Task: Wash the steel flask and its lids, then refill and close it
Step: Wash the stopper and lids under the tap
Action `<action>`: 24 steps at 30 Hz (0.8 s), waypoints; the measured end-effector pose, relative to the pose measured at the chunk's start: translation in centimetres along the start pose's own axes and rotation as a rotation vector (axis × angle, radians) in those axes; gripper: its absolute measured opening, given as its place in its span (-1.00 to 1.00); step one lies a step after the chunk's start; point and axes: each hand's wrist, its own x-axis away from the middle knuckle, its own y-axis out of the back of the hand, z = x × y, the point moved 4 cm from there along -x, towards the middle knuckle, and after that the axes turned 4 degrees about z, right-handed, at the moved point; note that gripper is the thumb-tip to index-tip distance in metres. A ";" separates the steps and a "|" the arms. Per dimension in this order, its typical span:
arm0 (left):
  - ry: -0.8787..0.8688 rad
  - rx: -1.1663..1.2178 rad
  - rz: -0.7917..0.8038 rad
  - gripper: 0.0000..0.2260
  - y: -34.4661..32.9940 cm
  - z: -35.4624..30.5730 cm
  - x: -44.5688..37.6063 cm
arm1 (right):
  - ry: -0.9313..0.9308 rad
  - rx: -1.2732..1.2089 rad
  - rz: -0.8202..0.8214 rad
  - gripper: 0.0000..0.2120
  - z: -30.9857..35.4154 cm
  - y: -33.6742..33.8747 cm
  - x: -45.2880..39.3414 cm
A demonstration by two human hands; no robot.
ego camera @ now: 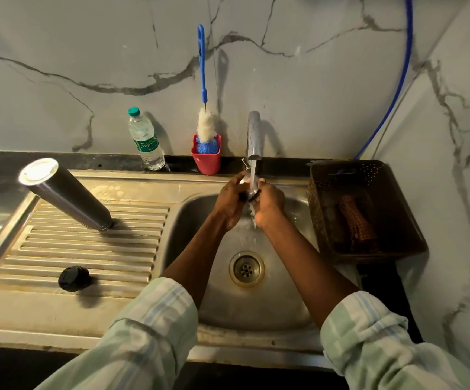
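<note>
The steel flask (pixel 67 194) stands upside down on the ribbed drainboard (pixel 87 249), left of the basin. A black lid (pixel 74 278) lies on the drainboard nearer to me. Over the sink basin (pixel 200 220), my left hand (pixel 229 202) and my right hand (pixel 269 205) together hold a steel lid with a black rim (pixel 250 188) under running water from the tap (pixel 254 136). Both hands curl round it and hide most of it.
A plastic water bottle (pixel 146 139) and a red cup (pixel 206 157) holding a blue-handled bottle brush (pixel 204 88) stand against the marble wall. A brown basket (pixel 369 209) with a checked cloth sits right of the basin. The drain (pixel 246 268) lies below my hands.
</note>
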 end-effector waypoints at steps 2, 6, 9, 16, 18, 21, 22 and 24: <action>-0.010 -0.019 -0.055 -0.73 0.0 -0.2 -0.2 | 0.150 0.225 0.090 -0.81 0.6 -0.3 0.4; 0.056 -0.022 -0.235 -0.69 0.2 -1.2 -0.6 | 0.651 1.020 0.377 -0.63 -0.2 -0.3 1.8; 0.154 -0.038 -0.194 -0.67 -0.2 -1.3 -0.6 | 0.931 1.236 0.385 -0.65 -0.6 0.8 1.4; 0.043 0.023 0.018 -0.73 -0.4 0.0 -0.3 | 0.320 0.412 0.104 -0.81 0.7 1.0 0.4; -0.010 0.012 0.020 -0.72 -0.4 -0.1 -0.3 | 0.264 0.312 0.122 -0.79 1.1 0.6 0.4; 0.013 -0.010 -0.085 -0.66 0.0 -0.2 -0.6 | 0.479 0.771 0.242 -0.74 1.2 -0.1 1.0; 0.034 0.012 -0.134 -0.63 0.3 -0.2 -0.8 | 0.561 0.917 0.307 -0.74 1.0 -0.1 1.4; 0.091 0.037 -0.221 -0.58 0.8 -0.1 -1.1 | 0.758 1.146 0.410 -0.73 0.3 0.2 1.7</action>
